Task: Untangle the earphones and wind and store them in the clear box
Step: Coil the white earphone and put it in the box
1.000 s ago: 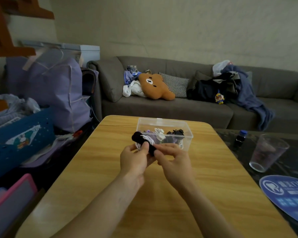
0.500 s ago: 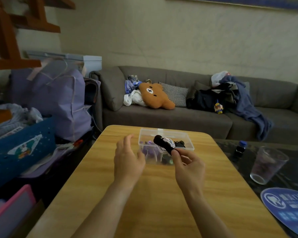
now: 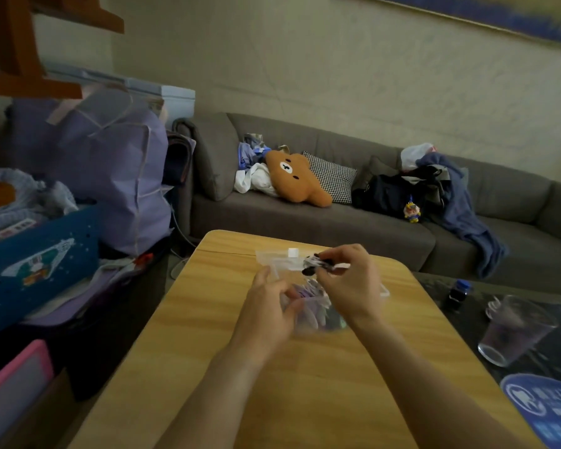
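Head view of the storing step. Our right hand point(image 3: 347, 283) pinches the wound earphone bundle point(image 3: 318, 264) between thumb and curled fingertips, a dark holder with pale cord wrapped round it, and holds it above the clear box point(image 3: 311, 315), which rests on the wooden surface point(image 3: 305, 384). From the right hand the bundle lies at about 10 o'clock, and the open mouth of the box lies at about 7 o'clock from the bundle, below and toward us. The bundle's long axis runs roughly 3 to 9 o'clock, nearly level (motion blur softens its outline, so the exact tilt cannot be read). Our left hand point(image 3: 272, 306) is at the near left wall of the box; its fingers are bent against the clear plastic, thumb toward the rim, and we judge that it grips the box to steady it, though the blur leaves this uncertain. Pale purple items show through the box wall. The lid point(image 3: 279, 259) with its white latch lies at 12 o'clock of the box.

We judge the right hand the nearer to the work: the coming move calls for lowering the bundle toward 7 o'clock, into the box, clear of the left thumb.
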The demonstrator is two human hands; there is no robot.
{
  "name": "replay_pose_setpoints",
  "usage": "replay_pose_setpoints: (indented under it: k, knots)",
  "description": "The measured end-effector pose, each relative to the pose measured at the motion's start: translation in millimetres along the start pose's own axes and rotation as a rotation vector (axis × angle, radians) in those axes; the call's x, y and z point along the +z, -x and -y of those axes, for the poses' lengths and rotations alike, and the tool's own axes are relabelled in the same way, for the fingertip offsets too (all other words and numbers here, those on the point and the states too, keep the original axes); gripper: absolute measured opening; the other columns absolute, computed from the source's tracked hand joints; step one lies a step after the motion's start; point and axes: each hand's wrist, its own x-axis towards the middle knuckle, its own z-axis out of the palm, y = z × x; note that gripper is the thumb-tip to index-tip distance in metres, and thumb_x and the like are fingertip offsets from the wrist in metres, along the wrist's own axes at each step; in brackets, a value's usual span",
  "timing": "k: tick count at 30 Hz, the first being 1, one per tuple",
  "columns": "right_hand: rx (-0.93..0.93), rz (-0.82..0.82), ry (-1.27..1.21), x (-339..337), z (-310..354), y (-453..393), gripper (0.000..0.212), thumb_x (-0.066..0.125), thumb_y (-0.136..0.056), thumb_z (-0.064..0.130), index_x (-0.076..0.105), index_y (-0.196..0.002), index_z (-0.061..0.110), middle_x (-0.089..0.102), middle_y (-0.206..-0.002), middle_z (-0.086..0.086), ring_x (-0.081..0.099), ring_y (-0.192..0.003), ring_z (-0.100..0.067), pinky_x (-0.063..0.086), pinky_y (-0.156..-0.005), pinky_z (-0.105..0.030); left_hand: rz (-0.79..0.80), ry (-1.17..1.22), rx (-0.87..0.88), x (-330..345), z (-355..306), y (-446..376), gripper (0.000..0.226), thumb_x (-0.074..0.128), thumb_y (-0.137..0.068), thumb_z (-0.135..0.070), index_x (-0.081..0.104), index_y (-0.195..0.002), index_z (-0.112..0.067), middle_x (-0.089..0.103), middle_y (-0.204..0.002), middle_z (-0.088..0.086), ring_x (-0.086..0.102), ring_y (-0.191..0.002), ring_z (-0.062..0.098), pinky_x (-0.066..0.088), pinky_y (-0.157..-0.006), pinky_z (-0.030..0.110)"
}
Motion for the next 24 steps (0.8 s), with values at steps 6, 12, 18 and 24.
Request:
replay_pose_setpoints:
  k: [6, 12, 18, 24]
  knots:
    - [-0.047, 0.312, 0.072, 2, 19, 24, 0.003, 0.076, -0.087, 0.027, 0.072, -0.087, 0.026, 0.063, -0.095, 0.013, 0.064, -0.085, -0.003, 0.057, -0.076, -0.019, 0.076, 0.054, 0.032, -19, 5, 11, 0.003, 0.068, -0.092, -0.026, 0.070, -0.091, -0.028, 0.033, -0.158, -0.001, 0.026, -0.148, 0.022, 0.036, -0.114, 0.041]
    - [0.212, 0.175, -0.165, -29, 20, 18, 0.024, 0.062, -0.098, 0.035, 0.076, -0.084, 0.021, 0.067, -0.059, 0.000, 0.050, -0.042, -0.005, 0.044, -0.047, -0.022, -0.054, 0.579, -0.264, -23, 17, -9, 0.016, 0.053, -0.095, -0.010, 0.057, -0.105, -0.022, 0.059, -0.116, 0.002, 0.058, -0.108, 0.020, 0.051, -0.098, 0.043]
    - [0.656, -0.062, -0.328, -40, -44, 17, 0.026, 0.057, -0.101, 0.029, 0.065, -0.122, 0.015, 0.063, -0.121, -0.002, 0.059, -0.110, -0.021, 0.047, -0.092, -0.036, 0.053, 0.726, -0.430, -3, 21, -29, 0.033, 0.044, -0.104, -0.032, 0.060, -0.087, -0.009, 0.065, -0.096, 0.015, 0.062, -0.099, 0.025, 0.046, -0.102, 0.043]
    - [0.743, -0.018, -0.721, -38, -72, 39, 0.034, 0.038, -0.108, 0.034, 0.068, -0.106, 0.020, 0.066, -0.125, -0.006, 0.058, -0.116, -0.018, 0.045, -0.091, -0.031, 0.018, 0.960, -0.462, 1, 22, -43, 0.034, 0.053, -0.098, -0.007, 0.057, -0.131, -0.010, 0.062, -0.125, 0.007, 0.057, -0.114, 0.025, 0.048, -0.098, 0.042]
